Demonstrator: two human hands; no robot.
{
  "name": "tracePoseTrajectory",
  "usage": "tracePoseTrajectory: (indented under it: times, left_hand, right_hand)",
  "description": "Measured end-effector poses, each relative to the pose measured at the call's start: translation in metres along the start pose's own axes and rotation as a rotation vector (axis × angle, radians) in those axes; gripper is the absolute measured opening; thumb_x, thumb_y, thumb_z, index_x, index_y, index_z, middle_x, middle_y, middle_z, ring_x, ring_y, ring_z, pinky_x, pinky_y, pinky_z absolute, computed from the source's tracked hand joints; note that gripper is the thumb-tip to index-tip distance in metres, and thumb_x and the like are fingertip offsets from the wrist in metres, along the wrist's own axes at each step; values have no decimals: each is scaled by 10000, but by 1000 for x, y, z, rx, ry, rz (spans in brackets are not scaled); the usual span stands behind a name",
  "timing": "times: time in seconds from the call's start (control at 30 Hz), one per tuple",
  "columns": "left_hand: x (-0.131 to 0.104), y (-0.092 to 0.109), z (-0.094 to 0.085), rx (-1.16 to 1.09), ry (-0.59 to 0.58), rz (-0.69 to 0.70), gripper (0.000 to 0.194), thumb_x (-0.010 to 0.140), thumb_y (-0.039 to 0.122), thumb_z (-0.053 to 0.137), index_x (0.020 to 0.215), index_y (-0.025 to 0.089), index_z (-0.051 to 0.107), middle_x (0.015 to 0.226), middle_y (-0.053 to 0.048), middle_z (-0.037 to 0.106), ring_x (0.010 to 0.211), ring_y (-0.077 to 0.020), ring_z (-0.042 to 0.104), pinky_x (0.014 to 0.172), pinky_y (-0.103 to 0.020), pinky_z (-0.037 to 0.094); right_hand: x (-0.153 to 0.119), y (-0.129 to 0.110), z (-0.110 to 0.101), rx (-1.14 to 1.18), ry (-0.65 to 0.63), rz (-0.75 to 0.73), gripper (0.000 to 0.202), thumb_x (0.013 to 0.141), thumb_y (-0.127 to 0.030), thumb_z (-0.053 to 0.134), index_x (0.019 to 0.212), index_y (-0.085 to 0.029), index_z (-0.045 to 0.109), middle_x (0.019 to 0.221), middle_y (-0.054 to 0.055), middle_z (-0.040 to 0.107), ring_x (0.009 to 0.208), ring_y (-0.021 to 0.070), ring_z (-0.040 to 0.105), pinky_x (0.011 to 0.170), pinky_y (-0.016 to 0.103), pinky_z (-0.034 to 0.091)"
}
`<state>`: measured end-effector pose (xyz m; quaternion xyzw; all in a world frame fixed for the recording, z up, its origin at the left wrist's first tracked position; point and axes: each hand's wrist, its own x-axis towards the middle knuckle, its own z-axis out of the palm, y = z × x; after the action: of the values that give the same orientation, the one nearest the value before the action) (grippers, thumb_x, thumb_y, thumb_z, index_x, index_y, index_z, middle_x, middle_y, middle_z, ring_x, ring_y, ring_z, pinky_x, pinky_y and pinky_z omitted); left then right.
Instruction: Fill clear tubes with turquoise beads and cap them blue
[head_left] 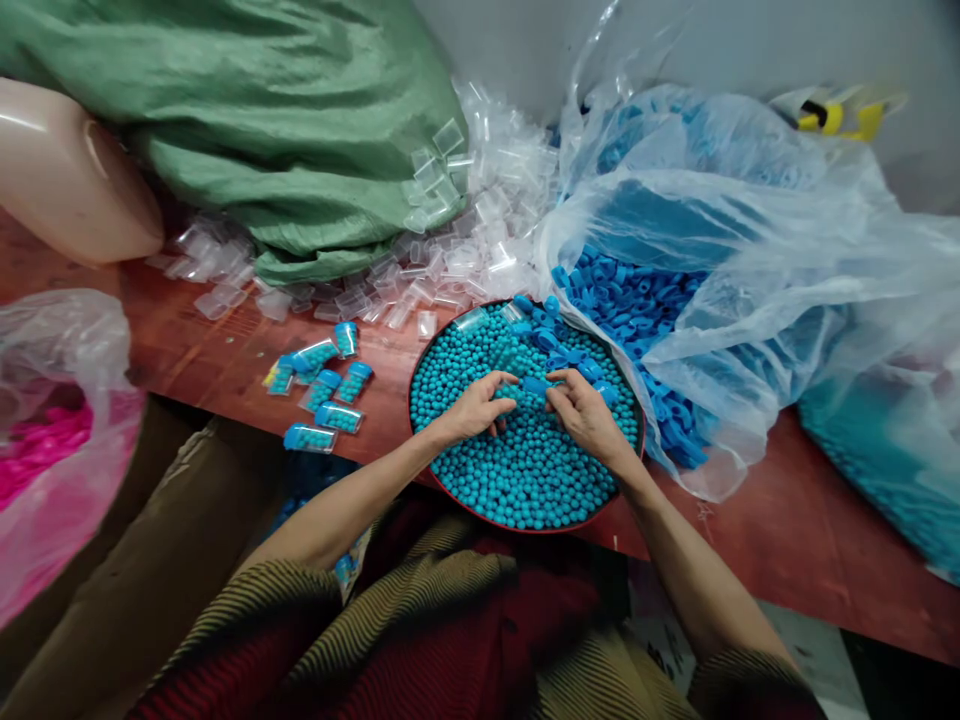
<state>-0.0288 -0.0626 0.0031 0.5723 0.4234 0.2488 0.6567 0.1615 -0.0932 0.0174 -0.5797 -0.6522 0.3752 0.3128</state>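
A round red-rimmed tray (pixel 480 512) is filled with small turquoise beads (pixel 517 470). Over its middle, my right hand (pixel 585 412) pinches a blue cap (pixel 535 385) between thumb and fingertips. My left hand (pixel 478 408) faces it from the other side, fingers curled and thumb close to the index finger; what sits between them blends into the beads and cannot be made out. Several loose blue caps (pixel 559 352) lie on the beads at the tray's far side. Close to the far rim lies a clear container (pixel 471 320).
Left of the tray are several capped bead-filled containers (pixel 339 416). Behind it spreads a heap of clear empty containers (pixel 480 250) beside a green sack (pixel 315 130). A clear plastic bag (pixel 720 230) of blue caps leans at right. Pink pieces (pixel 45 440) fill a bag at far left.
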Motion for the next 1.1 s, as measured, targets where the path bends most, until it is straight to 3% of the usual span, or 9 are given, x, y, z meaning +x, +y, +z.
tracePoseTrajectory:
  times: [0.17,0.4,0.57,0.7,0.83,0.97,1.1]
  left_hand:
    - [0,2,7,-30,13,35,462,771,191,532,1220,165,425,905,-9,579,478,-44,507,359,-156,396]
    - [-5,13,11,-130,-3,-15,607,756,179,541,1337,166,365,855,-9,597,469,-41,496,355,-144,353]
    - [-9,13,17,-139,23,3,588,759,167,524,1333,181,398,672,40,556,417,-45,464,347,-144,326]
    - [-10,11,20,-102,69,60,538,764,167,510,1295,188,429,684,38,549,419,-40,463,364,-148,338]
    - [-12,11,15,-41,76,85,567,772,189,518,1323,218,385,799,14,564,431,-35,466,362,-153,340]
    - [-16,9,10,-15,29,16,566,786,222,527,1329,187,369,763,10,557,431,-46,475,349,-152,327]
    - [-19,10,10,-80,-15,-20,670,791,224,547,1401,182,273,654,44,530,419,-48,468,349,-141,325]
  right_hand:
    - [4,-1,17,138,-17,9,204,864,-349,427,989,-212,512,666,-26,577,509,121,500,504,251,414]
    - [-1,1,17,129,11,-20,216,884,-360,420,1003,-210,519,703,-16,582,548,119,519,536,251,428]
    - [0,0,9,86,-90,-53,207,891,-341,411,976,-209,546,662,-34,547,519,111,472,520,243,395]
    - [0,-8,2,12,-116,-94,194,891,-319,420,951,-208,568,639,-37,538,556,119,493,568,249,405]
    - [-4,-10,7,-12,-34,-119,227,886,-323,429,993,-208,594,666,-21,575,557,124,519,574,253,434]
    - [-8,-3,18,-56,121,-124,326,882,-316,461,1165,-199,570,792,21,660,669,155,611,652,283,493]
    - [-11,0,19,-261,192,-313,333,899,-267,451,1194,-191,586,976,83,691,888,197,634,801,347,501]
